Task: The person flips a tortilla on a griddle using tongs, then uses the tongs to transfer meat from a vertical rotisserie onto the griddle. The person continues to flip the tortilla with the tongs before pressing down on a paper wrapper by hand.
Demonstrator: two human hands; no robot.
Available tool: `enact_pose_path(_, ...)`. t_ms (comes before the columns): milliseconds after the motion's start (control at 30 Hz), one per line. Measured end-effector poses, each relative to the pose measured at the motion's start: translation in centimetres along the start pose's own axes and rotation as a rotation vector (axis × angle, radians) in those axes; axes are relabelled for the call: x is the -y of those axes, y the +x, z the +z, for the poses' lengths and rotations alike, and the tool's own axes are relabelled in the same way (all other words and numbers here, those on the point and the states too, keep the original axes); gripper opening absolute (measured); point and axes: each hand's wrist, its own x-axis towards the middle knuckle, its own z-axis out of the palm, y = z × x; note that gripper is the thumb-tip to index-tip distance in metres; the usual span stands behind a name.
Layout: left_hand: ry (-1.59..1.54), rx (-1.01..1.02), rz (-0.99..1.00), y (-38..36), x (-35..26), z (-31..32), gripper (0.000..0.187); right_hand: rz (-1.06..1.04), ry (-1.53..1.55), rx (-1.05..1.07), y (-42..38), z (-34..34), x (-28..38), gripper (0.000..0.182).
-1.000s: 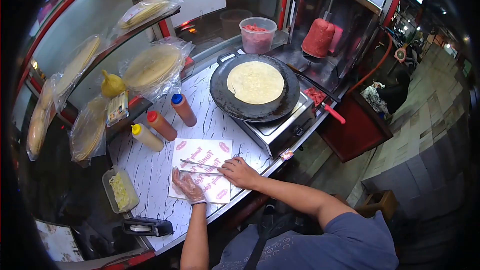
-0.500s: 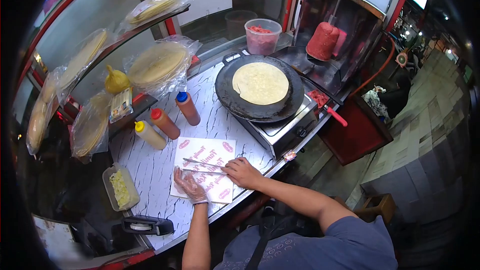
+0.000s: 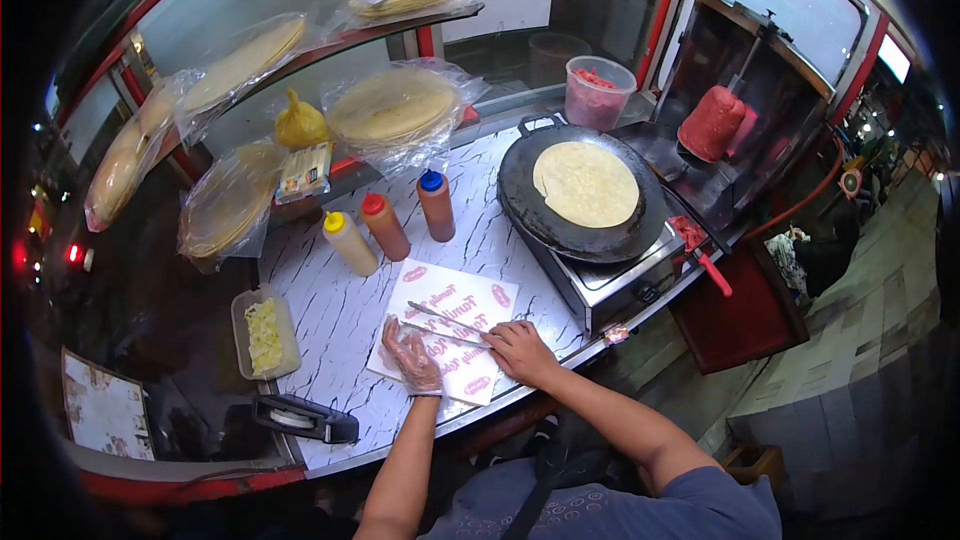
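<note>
A pair of metal tongs (image 3: 452, 323) lies low over the printed wrapping paper (image 3: 471, 386), its two arms spread apart toward the left. My bare right hand (image 3: 522, 352) grips the tongs at their closed end, by the paper's right edge. In a clear plastic glove, my left hand (image 3: 412, 358) rests on the paper's left part, fingers apart and slightly curled, near the tongs' tips. A flatbread (image 3: 586, 184) lies flat on the black round griddle (image 3: 525, 202), beyond my right hand.
Behind the paper stand a yellow-capped bottle (image 3: 351, 245), a red-capped bottle (image 3: 386, 228) and a blue-capped bottle (image 3: 436, 207). Chopped cabbage (image 3: 263, 336) fills a tub at left, near a tape dispenser (image 3: 306, 420). Bagged flatbreads (image 3: 393, 108) sit on shelves; a meat spit (image 3: 712, 124) stands back right.
The head view has turned left, so the counter and everything on it appear farther right. Both hands and the tongs keep nearly the same places over the paper.
</note>
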Motion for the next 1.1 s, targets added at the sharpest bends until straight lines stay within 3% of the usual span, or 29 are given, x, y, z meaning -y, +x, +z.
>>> enact_pose_path(1100, 0.027, 0.027, -0.011, 0.2, 0.2, -0.3, 0.051, 0.003, 0.012, 0.008, 0.3, -0.2, 0.5, 0.040)
